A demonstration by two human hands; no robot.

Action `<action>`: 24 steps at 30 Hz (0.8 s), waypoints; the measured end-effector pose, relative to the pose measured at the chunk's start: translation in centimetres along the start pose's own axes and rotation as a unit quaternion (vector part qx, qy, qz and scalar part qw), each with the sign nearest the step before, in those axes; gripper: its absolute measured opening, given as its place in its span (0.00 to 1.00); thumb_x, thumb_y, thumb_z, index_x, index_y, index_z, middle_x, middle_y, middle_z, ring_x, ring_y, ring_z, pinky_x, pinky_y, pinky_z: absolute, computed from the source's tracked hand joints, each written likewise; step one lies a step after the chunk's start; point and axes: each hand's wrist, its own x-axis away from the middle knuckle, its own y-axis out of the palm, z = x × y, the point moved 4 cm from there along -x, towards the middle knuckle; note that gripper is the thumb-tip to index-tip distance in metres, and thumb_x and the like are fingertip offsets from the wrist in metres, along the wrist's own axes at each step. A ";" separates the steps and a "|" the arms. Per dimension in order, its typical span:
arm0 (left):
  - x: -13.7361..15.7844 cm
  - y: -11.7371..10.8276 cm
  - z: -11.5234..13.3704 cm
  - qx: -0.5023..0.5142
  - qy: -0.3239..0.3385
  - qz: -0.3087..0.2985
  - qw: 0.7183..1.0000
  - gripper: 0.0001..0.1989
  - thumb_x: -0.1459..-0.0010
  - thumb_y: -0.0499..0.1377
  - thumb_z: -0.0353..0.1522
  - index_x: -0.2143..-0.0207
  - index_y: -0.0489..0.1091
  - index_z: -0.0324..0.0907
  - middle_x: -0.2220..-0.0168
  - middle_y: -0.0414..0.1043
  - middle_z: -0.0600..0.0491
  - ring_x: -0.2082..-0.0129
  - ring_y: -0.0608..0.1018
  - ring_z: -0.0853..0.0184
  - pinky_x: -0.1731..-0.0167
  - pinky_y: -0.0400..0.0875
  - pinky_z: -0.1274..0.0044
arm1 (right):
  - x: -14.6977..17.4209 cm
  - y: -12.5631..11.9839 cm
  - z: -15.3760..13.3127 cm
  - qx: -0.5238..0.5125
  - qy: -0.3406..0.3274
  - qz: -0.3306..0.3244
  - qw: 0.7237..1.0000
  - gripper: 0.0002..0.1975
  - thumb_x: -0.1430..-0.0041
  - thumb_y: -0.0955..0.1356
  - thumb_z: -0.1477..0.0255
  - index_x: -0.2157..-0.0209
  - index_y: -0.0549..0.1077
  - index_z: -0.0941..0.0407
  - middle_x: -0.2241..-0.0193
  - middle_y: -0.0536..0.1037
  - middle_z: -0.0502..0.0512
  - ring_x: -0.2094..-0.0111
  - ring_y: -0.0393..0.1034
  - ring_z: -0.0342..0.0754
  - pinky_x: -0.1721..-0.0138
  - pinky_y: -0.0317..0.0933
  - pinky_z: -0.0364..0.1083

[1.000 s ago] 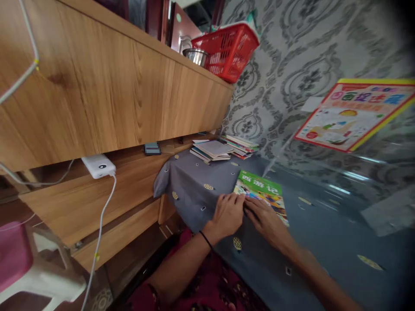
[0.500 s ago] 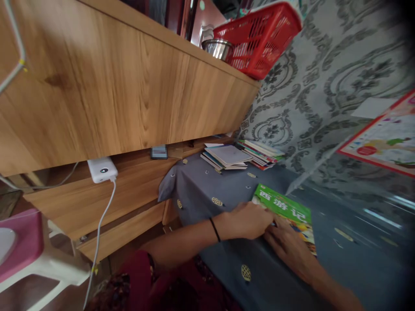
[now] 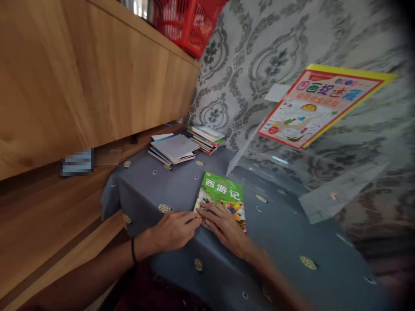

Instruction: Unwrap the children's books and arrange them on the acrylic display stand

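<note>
A green picture book (image 3: 222, 188) with large white Chinese characters lies on the patterned blue-grey tablecloth (image 3: 181, 190). At its lower left corner, my left hand (image 3: 177, 229) has its fingers pinched together against the book's edge; the fingertips are partly hidden. Across the lower part of the cover rests my right hand (image 3: 227, 229), fingers stretched out and lying on the book. The fingertips of both hands are close together at that corner.
Behind the book are a pile of books (image 3: 175, 147) and a second stack (image 3: 209, 136) by the wall. A red-bordered book (image 3: 311, 108) stands in a clear holder (image 3: 340, 190) on the right. Above left, a wooden cabinet (image 3: 123, 77) carries a red basket (image 3: 194, 26).
The view has swung right, bringing the whole red-bordered book into sight. My left hand has slid back toward the book's lower left corner, and my right hand's fingers now spread over the cover.
</note>
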 end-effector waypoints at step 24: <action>-4.6 -0.5 -4.0 0.209 0.036 -0.068 0.975 0.02 0.33 0.58 0.31 0.59 0.69 0.46 0.63 0.76 0.59 0.63 0.76 0.70 0.65 0.68 0.77 | -5.0 0.0 7.8 0.005 0.085 -0.060 0.995 0.22 0.28 0.60 0.65 0.36 0.65 0.52 0.35 0.65 0.60 0.33 0.56 0.54 0.33 0.45 0.65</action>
